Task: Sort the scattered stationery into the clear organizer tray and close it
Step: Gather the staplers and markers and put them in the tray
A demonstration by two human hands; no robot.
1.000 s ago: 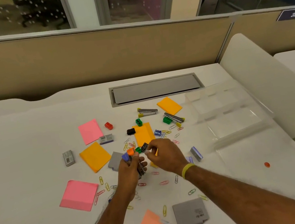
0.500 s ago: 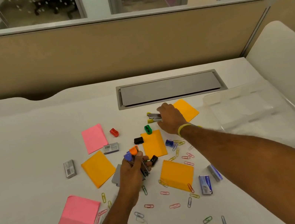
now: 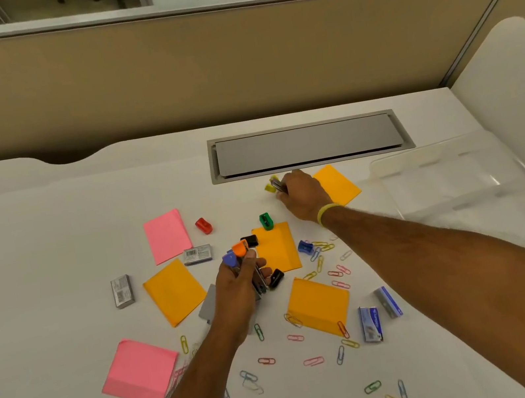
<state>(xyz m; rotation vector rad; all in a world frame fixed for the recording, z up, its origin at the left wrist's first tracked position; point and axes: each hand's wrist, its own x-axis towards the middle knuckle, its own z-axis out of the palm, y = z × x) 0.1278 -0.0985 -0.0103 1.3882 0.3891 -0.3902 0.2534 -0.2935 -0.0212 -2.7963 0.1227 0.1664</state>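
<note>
Left hand (image 3: 239, 286) still clenches the same bunch of staplers (image 3: 240, 249) over the cluttered desk (image 3: 34, 237), unchanged from half a second ago. Farther out, right hand (image 3: 302, 195), then flat over the yellow stapler (image 3: 273, 186), now has its fingers curled round it, most of its body hidden. Tray (image 3: 458, 173) sits open far right, clear walls blurred, compartments unreadable.

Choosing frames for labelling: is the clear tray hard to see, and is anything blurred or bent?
Head view: clear organizer tray faint, pale glare against the white desk; head view's wide angle bows the partition; left forearm edge smeared low down.
</note>
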